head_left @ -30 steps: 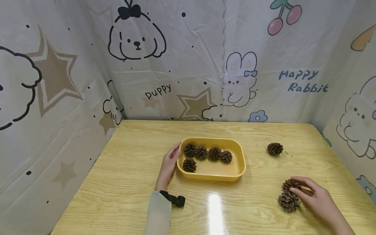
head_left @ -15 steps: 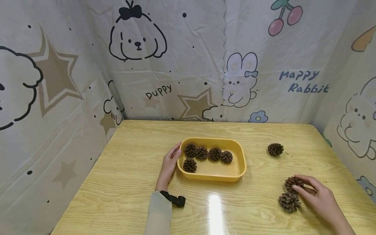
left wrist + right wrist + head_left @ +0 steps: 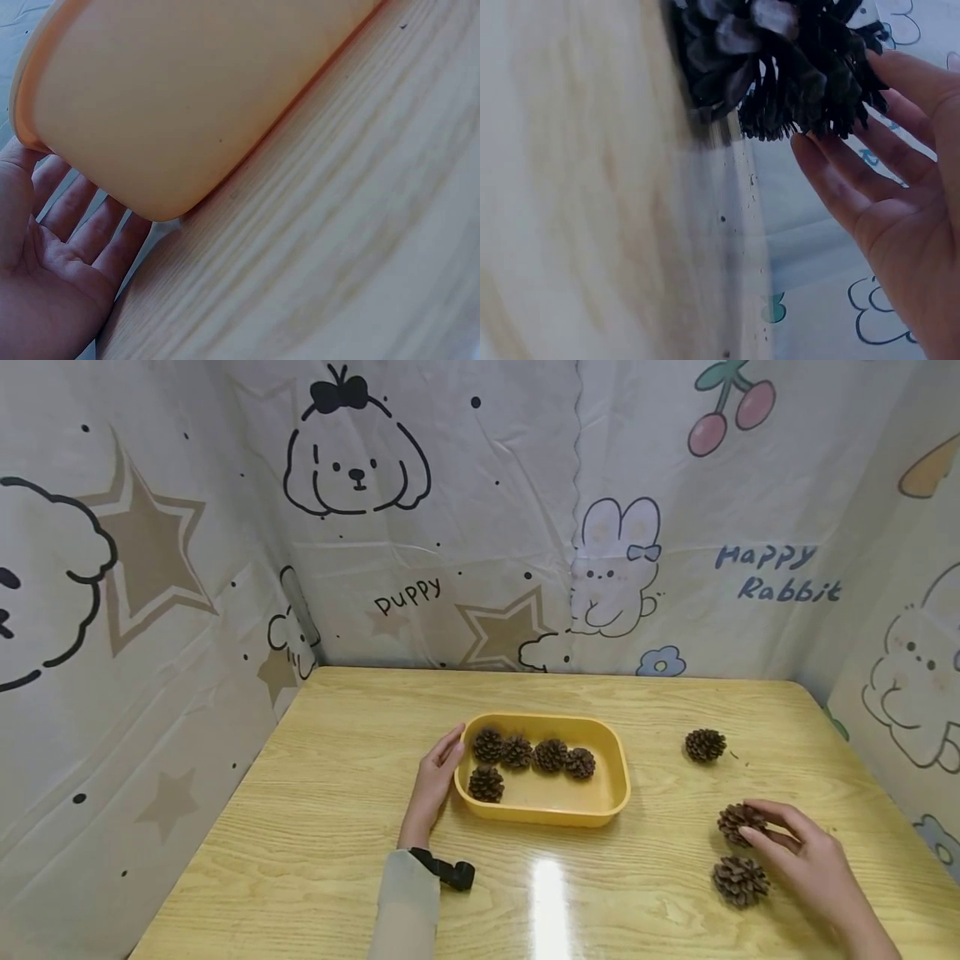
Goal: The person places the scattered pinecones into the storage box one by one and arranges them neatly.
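Note:
In the head view my right hand pinches a brown pine cone between thumb and fingertips. Just in front of it lies a second pine cone on the table. Dark cone scales overlap near the fingertips of my right hand in the right wrist view. My left hand rests against the left end of a yellow tray. Seen from the left wrist, the fingers of that hand lie extended along the outside of the tray wall. Several pine cones sit inside the tray, at its back and left.
Another pine cone lies farther back on the right of the wooden table. A small dark crumb is beside it. Printed curtains enclose the table at the back and both sides.
The right hand has moved its pine cone away from the one in front, first slightly right, then back and left; a gap now separates them. The left hand stays at the tray.

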Demonstrator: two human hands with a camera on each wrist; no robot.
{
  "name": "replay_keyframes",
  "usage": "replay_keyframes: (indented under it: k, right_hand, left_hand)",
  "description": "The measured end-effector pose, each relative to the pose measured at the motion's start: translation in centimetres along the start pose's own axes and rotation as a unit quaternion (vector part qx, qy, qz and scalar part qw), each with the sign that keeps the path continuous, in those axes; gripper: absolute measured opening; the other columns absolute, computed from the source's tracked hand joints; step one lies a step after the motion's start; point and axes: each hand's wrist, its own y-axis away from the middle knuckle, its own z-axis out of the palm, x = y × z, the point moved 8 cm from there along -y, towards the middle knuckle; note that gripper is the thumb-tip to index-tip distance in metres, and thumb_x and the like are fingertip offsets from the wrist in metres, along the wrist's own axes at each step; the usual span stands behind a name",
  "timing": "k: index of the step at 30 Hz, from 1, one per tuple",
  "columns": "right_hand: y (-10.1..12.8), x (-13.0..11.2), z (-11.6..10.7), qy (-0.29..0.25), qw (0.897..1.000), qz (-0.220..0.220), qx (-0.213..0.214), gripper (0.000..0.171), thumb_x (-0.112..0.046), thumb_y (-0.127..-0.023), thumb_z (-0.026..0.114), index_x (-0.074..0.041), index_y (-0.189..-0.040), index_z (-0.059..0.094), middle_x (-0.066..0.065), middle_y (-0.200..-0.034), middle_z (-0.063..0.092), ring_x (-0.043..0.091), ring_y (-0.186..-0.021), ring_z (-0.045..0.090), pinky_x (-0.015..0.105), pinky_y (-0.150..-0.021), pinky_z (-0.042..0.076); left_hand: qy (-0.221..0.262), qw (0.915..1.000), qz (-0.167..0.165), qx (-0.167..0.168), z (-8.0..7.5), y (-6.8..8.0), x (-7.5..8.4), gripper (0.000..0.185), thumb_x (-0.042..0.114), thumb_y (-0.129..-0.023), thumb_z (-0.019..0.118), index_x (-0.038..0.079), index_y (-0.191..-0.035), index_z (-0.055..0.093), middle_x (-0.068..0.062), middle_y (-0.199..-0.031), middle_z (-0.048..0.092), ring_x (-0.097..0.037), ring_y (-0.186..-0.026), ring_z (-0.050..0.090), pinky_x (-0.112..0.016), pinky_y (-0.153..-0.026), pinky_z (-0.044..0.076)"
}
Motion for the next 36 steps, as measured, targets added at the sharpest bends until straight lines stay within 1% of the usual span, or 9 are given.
replay_keyframes:
  k: [2, 8, 11, 16, 22, 25, 29, 33, 36]
  right_hand:
    - [-0.1, -0.5, 0.2, -0.004, 1.0, -0.009, -0.001, 0.045, -0.021, -0.094, 0.066, 0.002, -0.131, 0.056, -0.043, -0.116, 0.044, -0.031, -0.105, 0.041, -0.004, -0.079, 0.046]
    - [-0.5, -1.5, 0.8, -0.008, 1.0, -0.024, -0.003, 0.044, -0.02, -0.094, 0.066, 0.003, -0.131, 0.056, -0.042, -0.117, 0.045, -0.029, -0.107, 0.042, -0.003, -0.081, 0.046]
    - [-0.8, -2.0, 1.2, -0.01, 1.0, -0.028, -0.006, 0.043, -0.021, -0.095, 0.066, 0.001, -0.131, 0.056, -0.041, -0.117, 0.045, -0.029, -0.107, 0.042, -0.003, -0.082, 0.046]
    - [-1.2, -3.2, 1.9, -0.023, 0.998, -0.059, -0.005, 0.04, -0.013, -0.094, 0.066, 0.002, -0.13, 0.057, -0.039, -0.12, 0.047, -0.028, -0.11, 0.042, -0.003, -0.084, 0.046]
    - [-1.9, -4.4, 2.9, -0.031, 0.996, -0.085, -0.008, 0.039, -0.01, -0.093, 0.066, 0.001, -0.129, 0.058, -0.038, -0.121, 0.048, -0.026, -0.111, 0.044, -0.002, -0.085, 0.046]
    - [-2.3, -5.1, 3.3, -0.034, 0.994, -0.1, -0.002, 0.038, -0.007, -0.092, 0.067, -0.001, -0.128, 0.059, -0.037, -0.121, 0.049, -0.025, -0.111, 0.045, -0.002, -0.086, 0.045]
    - [-2.8, -6.3, 3.7, -0.046, 0.991, -0.123, 0.01, 0.039, -0.002, -0.089, 0.068, -0.001, -0.128, 0.06, -0.035, -0.123, 0.05, -0.023, -0.112, 0.047, -0.002, -0.087, 0.046]
    - [-3.3, -7.3, 4.3, -0.061, 0.989, -0.137, 0.012, 0.04, 0.001, -0.088, 0.068, 0.002, -0.127, 0.059, -0.033, -0.124, 0.05, -0.021, -0.111, 0.05, 0.0, -0.088, 0.047]
    - [-3.7, -7.9, 4.8, -0.068, 0.987, -0.146, 0.013, 0.039, 0.003, -0.088, 0.068, 0.003, -0.126, 0.059, -0.031, -0.123, 0.051, -0.019, -0.11, 0.05, 0.0, -0.088, 0.047]
  left_hand:
    - [-0.001, 1.0, 0.001, 0.0, 0.0, -0.3, -0.5, 0.046, 0.022, -0.103, 0.052, 0.009, -0.146, 0.047, -0.013, -0.153, 0.044, -0.03, -0.142, 0.042, -0.043, -0.118, 0.036]
    - [0.006, 1.0, 0.003, 0.005, -0.2, -1.4, -2.7, 0.047, 0.028, -0.103, 0.051, 0.015, -0.148, 0.045, -0.009, -0.154, 0.044, -0.026, -0.143, 0.041, -0.043, -0.118, 0.036]
    - [0.005, 0.9999, 0.008, 0.006, -0.2, -1.6, -3.1, 0.049, 0.032, -0.102, 0.052, 0.017, -0.148, 0.045, -0.007, -0.154, 0.044, -0.025, -0.143, 0.041, -0.043, -0.119, 0.036]
    - [0.001, 0.9999, 0.011, 0.006, -0.2, -1.5, -3.1, 0.05, 0.035, -0.101, 0.053, 0.019, -0.148, 0.046, -0.007, -0.154, 0.044, -0.024, -0.143, 0.041, -0.041, -0.118, 0.037]
    - [0.005, 0.9999, 0.013, 0.009, -0.1, -1.5, -3.0, 0.048, 0.032, -0.102, 0.052, 0.017, -0.148, 0.046, -0.008, -0.153, 0.045, -0.025, -0.143, 0.042, -0.042, -0.118, 0.037]
    - [0.005, 0.9999, 0.007, 0.012, -0.2, -1.5, -3.1, 0.048, 0.032, -0.102, 0.052, 0.017, -0.147, 0.047, -0.007, -0.153, 0.045, -0.025, -0.143, 0.042, -0.041, -0.118, 0.037]
    - [-0.002, 0.9998, 0.011, 0.014, -0.3, -1.6, -3.2, 0.049, 0.037, -0.101, 0.054, 0.019, -0.146, 0.049, -0.006, -0.153, 0.046, -0.025, -0.142, 0.043, -0.041, -0.117, 0.038]
    - [-0.014, 0.9987, 0.047, 0.015, -0.4, -1.5, -2.9, 0.051, 0.042, -0.099, 0.054, 0.019, -0.145, 0.05, -0.008, -0.151, 0.048, -0.026, -0.14, 0.046, -0.039, -0.114, 0.043]
    - [-0.015, 0.998, 0.06, 0.014, -0.4, -1.4, -2.7, 0.05, 0.042, -0.1, 0.054, 0.019, -0.144, 0.051, -0.008, -0.15, 0.049, -0.026, -0.138, 0.048, -0.038, -0.113, 0.044]
